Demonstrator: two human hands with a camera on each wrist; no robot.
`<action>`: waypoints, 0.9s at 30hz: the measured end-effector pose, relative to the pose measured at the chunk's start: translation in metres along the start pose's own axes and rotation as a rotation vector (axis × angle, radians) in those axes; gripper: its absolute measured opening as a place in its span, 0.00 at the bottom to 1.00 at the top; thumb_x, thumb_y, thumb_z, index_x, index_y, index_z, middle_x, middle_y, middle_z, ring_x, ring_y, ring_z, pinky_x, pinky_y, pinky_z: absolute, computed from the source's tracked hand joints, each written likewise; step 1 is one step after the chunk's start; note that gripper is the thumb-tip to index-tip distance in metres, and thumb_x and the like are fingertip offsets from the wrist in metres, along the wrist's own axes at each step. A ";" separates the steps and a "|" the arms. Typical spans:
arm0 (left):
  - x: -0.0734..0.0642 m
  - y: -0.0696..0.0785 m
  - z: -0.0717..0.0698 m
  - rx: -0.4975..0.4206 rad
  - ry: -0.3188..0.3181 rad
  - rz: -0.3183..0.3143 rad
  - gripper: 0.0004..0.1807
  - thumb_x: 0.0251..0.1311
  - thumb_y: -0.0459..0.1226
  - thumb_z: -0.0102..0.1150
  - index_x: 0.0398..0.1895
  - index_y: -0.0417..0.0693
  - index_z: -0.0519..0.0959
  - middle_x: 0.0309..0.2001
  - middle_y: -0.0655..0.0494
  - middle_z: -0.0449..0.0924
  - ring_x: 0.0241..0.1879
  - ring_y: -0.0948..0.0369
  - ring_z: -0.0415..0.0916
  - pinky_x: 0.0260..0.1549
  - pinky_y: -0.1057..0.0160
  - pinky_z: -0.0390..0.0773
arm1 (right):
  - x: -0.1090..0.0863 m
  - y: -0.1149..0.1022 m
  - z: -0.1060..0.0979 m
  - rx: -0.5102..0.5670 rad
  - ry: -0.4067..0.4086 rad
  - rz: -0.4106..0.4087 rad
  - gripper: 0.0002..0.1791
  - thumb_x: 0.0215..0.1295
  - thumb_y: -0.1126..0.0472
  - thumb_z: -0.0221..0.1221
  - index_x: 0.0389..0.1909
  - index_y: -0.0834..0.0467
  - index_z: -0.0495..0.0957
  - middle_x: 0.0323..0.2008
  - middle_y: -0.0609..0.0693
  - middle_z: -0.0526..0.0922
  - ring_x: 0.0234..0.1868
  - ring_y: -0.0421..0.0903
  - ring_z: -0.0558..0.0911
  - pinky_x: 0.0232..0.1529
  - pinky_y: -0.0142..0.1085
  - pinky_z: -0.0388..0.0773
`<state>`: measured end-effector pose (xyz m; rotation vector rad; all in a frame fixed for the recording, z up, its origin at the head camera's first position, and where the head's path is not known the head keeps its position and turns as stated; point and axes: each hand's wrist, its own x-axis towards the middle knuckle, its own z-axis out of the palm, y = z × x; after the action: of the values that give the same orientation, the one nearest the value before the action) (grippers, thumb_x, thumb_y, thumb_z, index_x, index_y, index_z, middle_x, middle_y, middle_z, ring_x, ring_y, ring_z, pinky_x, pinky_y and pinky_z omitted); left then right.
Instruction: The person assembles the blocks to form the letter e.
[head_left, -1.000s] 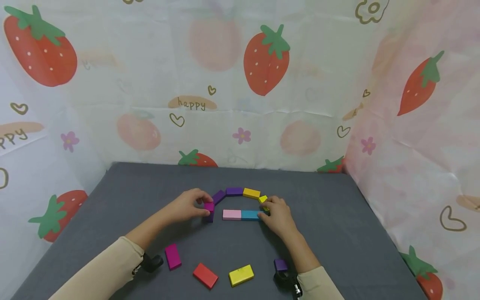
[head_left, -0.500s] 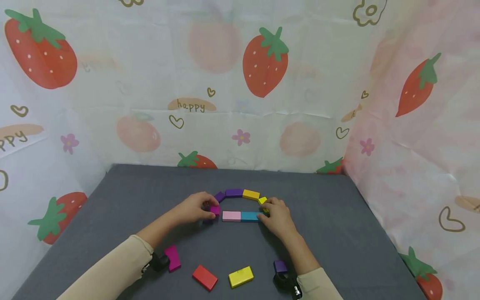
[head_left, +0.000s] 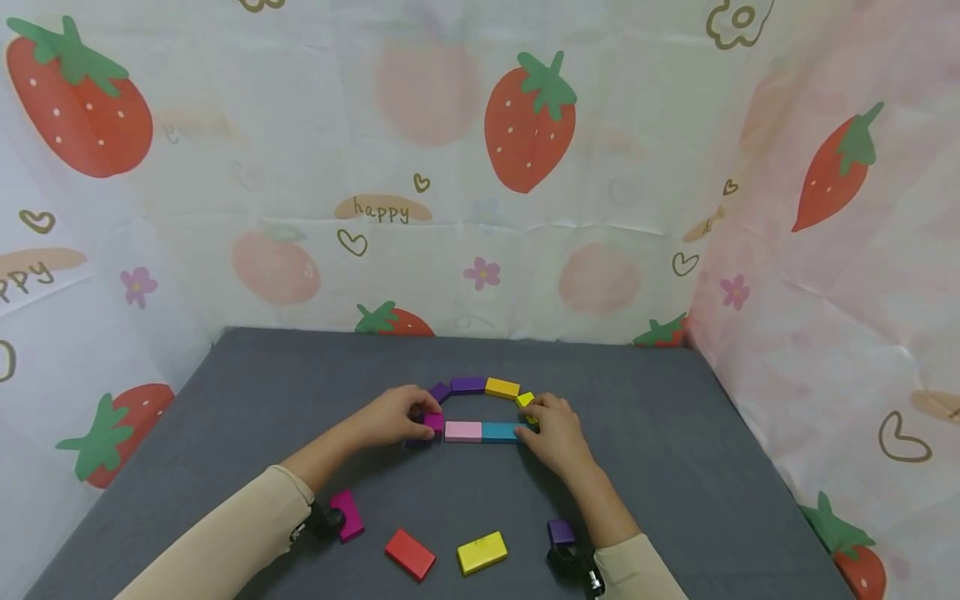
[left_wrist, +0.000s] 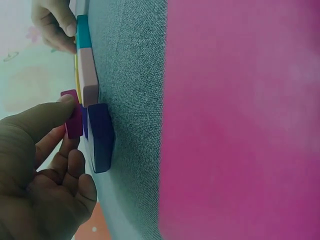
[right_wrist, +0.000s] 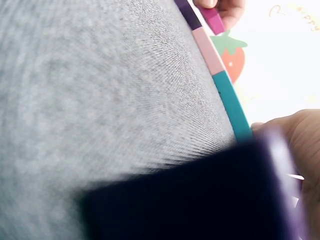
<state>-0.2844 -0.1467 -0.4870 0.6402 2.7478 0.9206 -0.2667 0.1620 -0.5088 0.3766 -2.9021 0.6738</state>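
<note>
My left hand (head_left: 401, 414) pinches a magenta block (head_left: 433, 422) between thumb and fingers. In the left wrist view, that block is tilted above a dark purple block (left_wrist: 101, 140) lying beside the pink block (left_wrist: 89, 80). My right hand (head_left: 557, 433) is at the other end of the row. Its thumb touches the end of the teal block (head_left: 498, 432), and its curled fingers are around a yellow block (head_left: 526, 402), partly hidden. An arc of purple blocks (head_left: 468, 385) and a golden yellow block (head_left: 502, 388) curves behind the pink and teal pair.
Nearer the front of the grey cloth (head_left: 652, 467) lie a magenta block (head_left: 349, 515), a red block (head_left: 410, 554), a yellow block (head_left: 482, 553) and a purple block (head_left: 560, 532). The last is beside my right wrist camera (head_left: 573, 567). A strawberry-print curtain (head_left: 450, 183) stands behind.
My left hand has moved a little to the right with the magenta block, bringing it close to the pink block. My right hand has stayed in place.
</note>
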 end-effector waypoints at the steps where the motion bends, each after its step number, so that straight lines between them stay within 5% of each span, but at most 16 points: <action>1: 0.000 0.000 0.000 0.004 0.000 0.002 0.14 0.60 0.41 0.74 0.48 0.56 0.85 0.43 0.61 0.79 0.45 0.60 0.73 0.49 0.54 0.77 | 0.000 0.000 0.000 0.000 0.000 0.000 0.17 0.66 0.53 0.69 0.52 0.56 0.87 0.56 0.54 0.80 0.57 0.55 0.74 0.59 0.55 0.71; 27: 0.010 -0.002 0.006 0.024 -0.033 0.025 0.14 0.56 0.39 0.76 0.45 0.54 0.85 0.39 0.61 0.77 0.40 0.61 0.71 0.45 0.57 0.74 | 0.000 -0.002 0.000 -0.004 -0.009 0.015 0.17 0.66 0.53 0.69 0.52 0.55 0.87 0.56 0.53 0.80 0.58 0.54 0.74 0.61 0.55 0.70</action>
<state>-0.2925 -0.1408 -0.4930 0.6886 2.7319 0.8748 -0.2661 0.1606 -0.5077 0.3589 -2.9168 0.6701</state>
